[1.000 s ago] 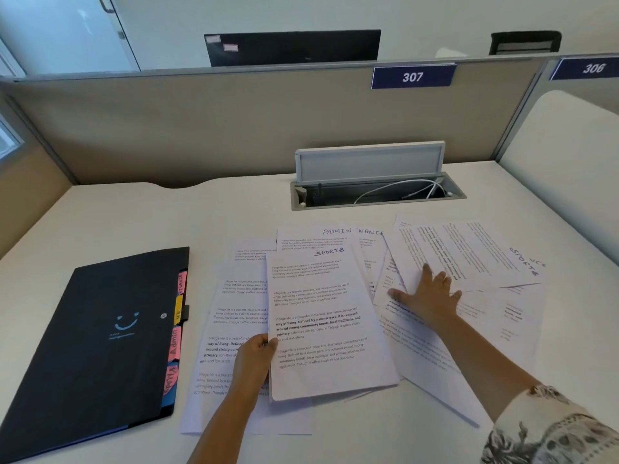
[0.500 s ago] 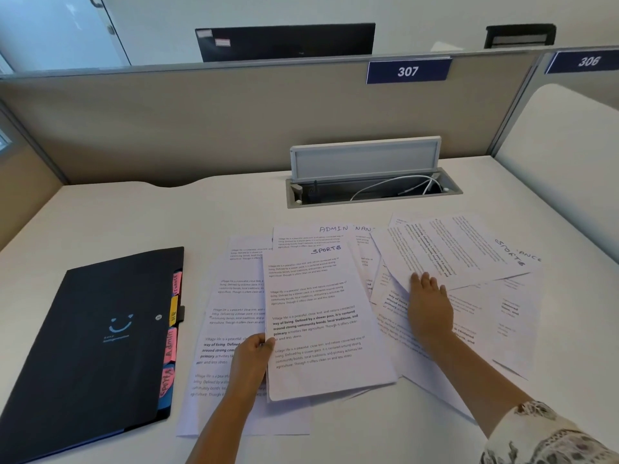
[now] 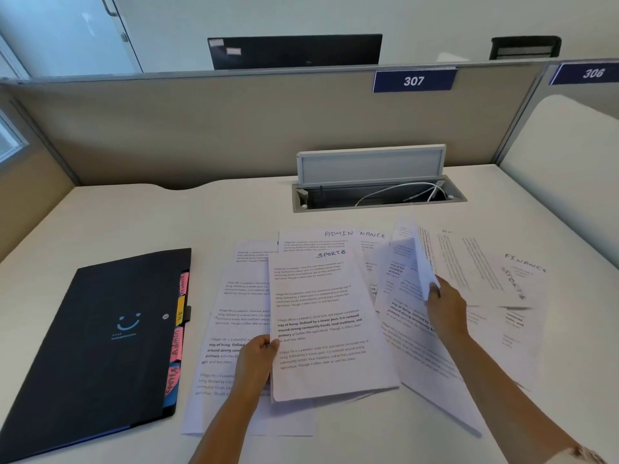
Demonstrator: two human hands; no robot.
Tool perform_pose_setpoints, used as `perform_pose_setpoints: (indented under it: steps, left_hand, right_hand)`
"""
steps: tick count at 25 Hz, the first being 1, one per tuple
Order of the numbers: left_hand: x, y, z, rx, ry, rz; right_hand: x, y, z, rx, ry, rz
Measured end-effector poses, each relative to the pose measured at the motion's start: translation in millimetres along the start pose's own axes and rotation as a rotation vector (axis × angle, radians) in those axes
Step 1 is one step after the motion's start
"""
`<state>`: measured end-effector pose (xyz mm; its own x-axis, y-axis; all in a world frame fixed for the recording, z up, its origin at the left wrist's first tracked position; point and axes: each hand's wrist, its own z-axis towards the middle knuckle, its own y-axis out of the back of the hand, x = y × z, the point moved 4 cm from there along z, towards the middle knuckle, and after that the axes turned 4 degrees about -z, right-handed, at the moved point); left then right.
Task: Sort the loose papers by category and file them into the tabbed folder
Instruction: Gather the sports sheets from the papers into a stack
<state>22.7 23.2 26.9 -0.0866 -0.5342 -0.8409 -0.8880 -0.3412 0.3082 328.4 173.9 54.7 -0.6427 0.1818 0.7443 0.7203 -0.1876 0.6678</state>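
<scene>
— Starting with the biggest thing: what can you make of the desk?

— It's pale, walled in by a beige partition. Its near edge is cut off by the frame. A cable hatch sits open at the back with white wires inside; where they lead is hidden.

— And the tabbed folder?

— Dark, closed, lying flat on the left, well apart from both hands. Coloured tabs stick out along its right edge. "Admin" reads clearly; the others are angled or too small to be sure of. Its lower left corner runs out of frame.

— The loose papers?

— Spread overlapping across the middle and right of the desk. Handwritten headings show on some: "ADMIN", "FINANCE", one clipped to "NANCE" by a sheet on top. Many sheets are covered, so their headings can't be read. The right-hand ones are blurred.

— The left hand?

— It pinches the left edge of the SPORTS sheet, thumb on top, fingers hidden beneath. Whether more sheets are held under it, I cannot tell.

— The right hand?

— Closed on the corner of a lifted sheet that curls upward off the pile. The sheet is blurred; its heading isn't visible.
</scene>
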Motion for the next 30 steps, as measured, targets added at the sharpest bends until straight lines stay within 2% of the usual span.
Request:
perform_pose_setpoints:
  steps: [4,8,11,15,21,24,28,30]
  left_hand:
    - [-0.3,-0.1,-0.1,0.0,0.001,0.003]
    - [-1.3,0.0,-2.5,0.003,-0.003,-0.035]
    - [0.0,0.2,-2.6,-0.021,-0.002,-0.044]
    - [1.4,2.1,-1.0,-0.027,0.031,-0.072]
    - [2.7,2.0,-4.0,-0.027,0.049,-0.171]
    - [0.4,0.2,-2.9,0.005,0.028,-0.079]
    - [-2.3,-0.2,-4.4,0.012,-0.035,-0.047]
    - [-2.3,0.6,-7.3,0.014,-0.057,-0.083]
  right_hand:
    - [21.4,-6.3,-32.2,0.115,0.09,0.068]
    - [46.2,-6.5,-75.4,0.232,0.357,0.052]
    - [43.0,-11.3,-93.9,0.32,0.49,0.04]
    - [25.9,-21.3,-111.1,0.329,0.655,-0.08]
    - [-6.3,-23.4,-126.1,0.361,0.544,-0.096]
    - [-9.2,-12.1,-121.7,0.359,0.361,-0.017]
    - [1.7,0.7,-108.9,0.228,0.218,0.027]
    - [9.0,-0.1,-107.5,0.326,0.151,0.072]
